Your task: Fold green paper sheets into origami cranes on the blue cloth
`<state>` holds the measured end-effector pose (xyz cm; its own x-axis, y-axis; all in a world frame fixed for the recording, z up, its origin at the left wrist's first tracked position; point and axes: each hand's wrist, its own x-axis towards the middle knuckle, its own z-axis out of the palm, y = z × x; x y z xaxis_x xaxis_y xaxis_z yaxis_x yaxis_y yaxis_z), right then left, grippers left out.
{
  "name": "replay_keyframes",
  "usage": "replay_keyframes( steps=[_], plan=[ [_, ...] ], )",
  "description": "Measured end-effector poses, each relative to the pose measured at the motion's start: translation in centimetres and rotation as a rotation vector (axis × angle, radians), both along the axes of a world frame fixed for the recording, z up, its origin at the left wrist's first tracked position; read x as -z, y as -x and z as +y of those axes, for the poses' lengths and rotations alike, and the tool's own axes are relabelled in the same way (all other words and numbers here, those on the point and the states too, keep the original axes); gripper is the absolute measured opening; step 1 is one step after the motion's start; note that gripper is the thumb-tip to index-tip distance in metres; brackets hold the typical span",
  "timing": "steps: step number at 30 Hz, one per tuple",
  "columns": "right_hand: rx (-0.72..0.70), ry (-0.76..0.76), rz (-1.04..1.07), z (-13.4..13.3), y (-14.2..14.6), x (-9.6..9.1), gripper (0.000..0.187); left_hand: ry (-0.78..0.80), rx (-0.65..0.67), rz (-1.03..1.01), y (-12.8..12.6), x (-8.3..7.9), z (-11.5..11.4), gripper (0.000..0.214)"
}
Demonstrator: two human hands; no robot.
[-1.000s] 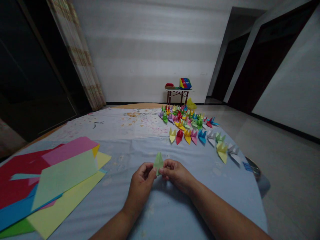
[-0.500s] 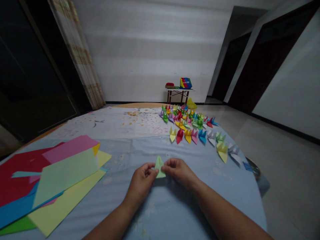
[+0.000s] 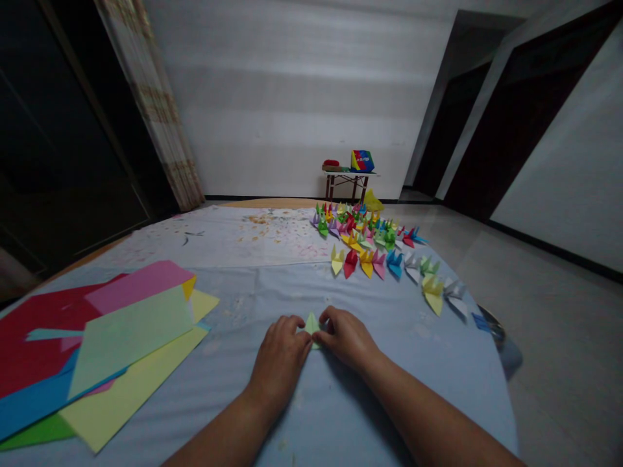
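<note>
A small folded piece of light green paper [image 3: 312, 323] lies at or just above the tablecloth, its pointed end facing away from me. On its left edge, my left hand [image 3: 282, 347] pinches it with thumb and fingers. From the other side my right hand [image 3: 346, 337] grips it the same way, and both thumbs meet near its middle. My fingers hide the paper's sides and much of its lower part.
Sheets of coloured paper [image 3: 131, 331] are piled at the left on the blue tablecloth [image 3: 233, 292]. Several folded paper cranes [image 3: 366, 263] stand in rows at the right and far right. Beyond the table, a small stand [image 3: 348, 174] holds a colourful box [image 3: 362, 161].
Both hands have lowered the folded paper toward the tablecloth. It now lies flatter, and my thumbs have come closer together over it.
</note>
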<state>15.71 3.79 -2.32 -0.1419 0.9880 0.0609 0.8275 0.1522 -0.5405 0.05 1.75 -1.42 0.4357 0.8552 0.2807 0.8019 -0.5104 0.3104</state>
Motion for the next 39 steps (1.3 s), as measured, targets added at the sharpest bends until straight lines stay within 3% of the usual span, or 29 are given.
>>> replay_keyframes(
  steps=[6, 12, 22, 29, 39],
  plan=[
    [-0.033, -0.067, -0.008, 0.5, -0.2, 0.6, 0.016, 0.045, 0.022, 0.199, -1.2, -0.8, -1.7, 0.021],
    [0.036, -0.074, -0.084, 1.5, 0.0, 0.7, 0.020, 0.077, 0.002, 0.275, -1.6, -1.0, -2.1, 0.029],
    [0.088, -0.003, -0.123, 4.6, 0.5, 0.0, 0.024, 0.057, 0.008, 0.311, -1.6, -0.8, -2.2, 0.030],
    [0.025, -0.013, -0.111, 4.0, 0.7, 0.4, 0.040, 0.066, -0.006, 0.353, -1.8, -0.3, -2.2, 0.033],
    [0.097, -0.054, -0.164, 5.2, 1.5, 0.2, 0.028, 0.050, 0.002, 0.355, -1.7, -0.2, -2.3, 0.035]
  ],
)
